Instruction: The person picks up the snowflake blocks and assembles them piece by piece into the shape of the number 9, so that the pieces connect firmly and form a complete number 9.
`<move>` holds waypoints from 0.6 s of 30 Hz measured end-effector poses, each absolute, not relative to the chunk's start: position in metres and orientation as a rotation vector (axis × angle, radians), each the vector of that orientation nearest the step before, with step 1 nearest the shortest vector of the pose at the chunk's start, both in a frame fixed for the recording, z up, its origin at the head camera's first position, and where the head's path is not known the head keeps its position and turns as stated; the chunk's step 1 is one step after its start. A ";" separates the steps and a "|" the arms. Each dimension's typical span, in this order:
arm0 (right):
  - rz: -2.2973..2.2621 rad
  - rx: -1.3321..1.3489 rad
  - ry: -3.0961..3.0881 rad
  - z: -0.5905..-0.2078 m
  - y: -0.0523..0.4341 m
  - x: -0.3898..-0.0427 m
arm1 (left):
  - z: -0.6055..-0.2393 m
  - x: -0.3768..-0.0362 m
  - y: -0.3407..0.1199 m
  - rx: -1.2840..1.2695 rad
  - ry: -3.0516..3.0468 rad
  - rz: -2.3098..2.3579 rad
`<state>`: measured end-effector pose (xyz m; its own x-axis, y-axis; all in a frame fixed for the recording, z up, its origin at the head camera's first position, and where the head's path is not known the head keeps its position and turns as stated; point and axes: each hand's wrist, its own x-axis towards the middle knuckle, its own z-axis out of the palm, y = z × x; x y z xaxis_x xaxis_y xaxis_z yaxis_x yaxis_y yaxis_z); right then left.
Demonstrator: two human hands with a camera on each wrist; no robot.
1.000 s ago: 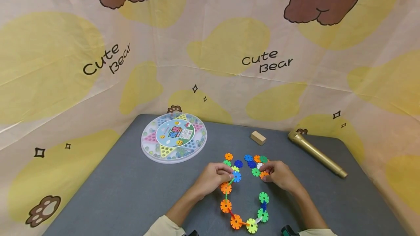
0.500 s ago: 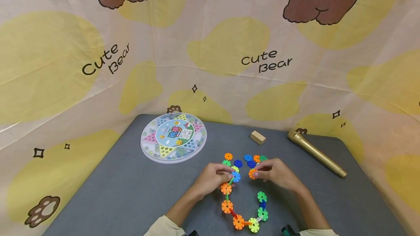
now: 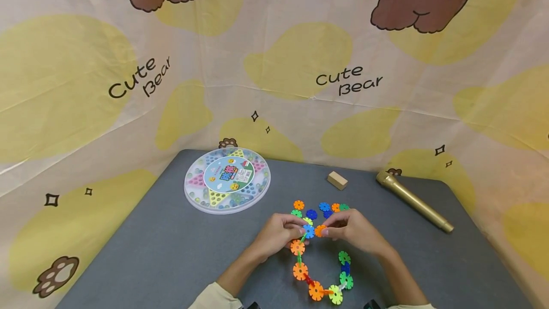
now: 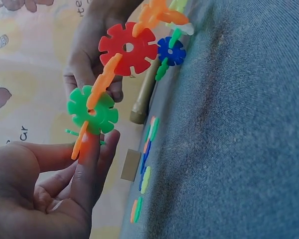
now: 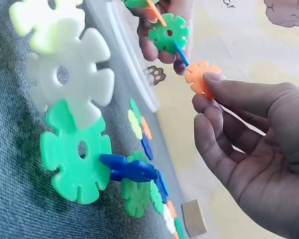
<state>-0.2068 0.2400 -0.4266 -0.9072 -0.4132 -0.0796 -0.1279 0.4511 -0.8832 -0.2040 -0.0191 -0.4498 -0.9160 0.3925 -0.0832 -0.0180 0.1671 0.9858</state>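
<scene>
My left hand [image 3: 276, 233] pinches the upper end of a curved chain of slotted plastic snowflake discs, beside its blue disc [image 3: 309, 231]. In the left wrist view, the thumb and fingers are at a green disc [image 4: 92, 112], with a red disc [image 4: 128, 48] further along. My right hand [image 3: 358, 230] pinches an orange disc [image 5: 202, 77] between thumb and finger. Its edge meets the blue disc; I cannot tell whether their slots interlock. The chain bends round towards me to its other end, a green disc [image 3: 344, 257], below my right hand.
Several loose discs, one of them orange [image 3: 298, 205], lie beyond my hands. Further back are a wooden block [image 3: 337, 180] and a gold microphone-shaped stick [image 3: 413, 201]. A round marble game board [image 3: 227, 180] lies at the back left of the grey table [image 3: 171, 232].
My right hand has picked the orange disc from the loose ones and carried it left to the blue disc. The left hand stays put; the chain's lower part has shifted slightly right.
</scene>
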 end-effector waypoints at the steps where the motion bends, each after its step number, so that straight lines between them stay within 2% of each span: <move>1: -1.440 -0.470 2.426 -0.427 0.240 -0.206 | -0.450 -0.204 -0.019 0.359 2.132 1.808; 18: -1.505 -0.553 2.540 -0.433 0.232 -0.204 | -0.450 -0.205 -0.019 0.335 2.103 1.900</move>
<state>-0.2042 0.2315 -0.4329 -0.9230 -0.3789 0.0672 -0.2410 0.4330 -0.8686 -0.2046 -0.0188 -0.4496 -0.9319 0.3584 -0.0565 -0.0199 0.1050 0.9943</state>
